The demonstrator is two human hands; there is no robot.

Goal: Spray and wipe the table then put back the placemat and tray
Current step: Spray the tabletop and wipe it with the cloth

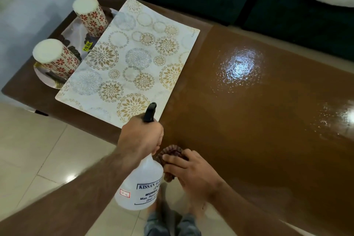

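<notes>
Nearest me, my left grip (pixel 140 136) is wrapped around the neck of the spray bottle (pixel 140 184), its black nozzle (pixel 150 112) poking out above the fingers. Just to its right, my right grip (pixel 188 170) is clenched on a bunched brown cloth (pixel 170 152) at the bench (pixel 249 120) edge. Beyond the left grip lies the placemat (pixel 130 59), and further left of it the tray (pixel 47 80) carries two patterned cups (pixel 55 57). Ahead right, wet droplets (pixel 239 67) shine on the bench
</notes>
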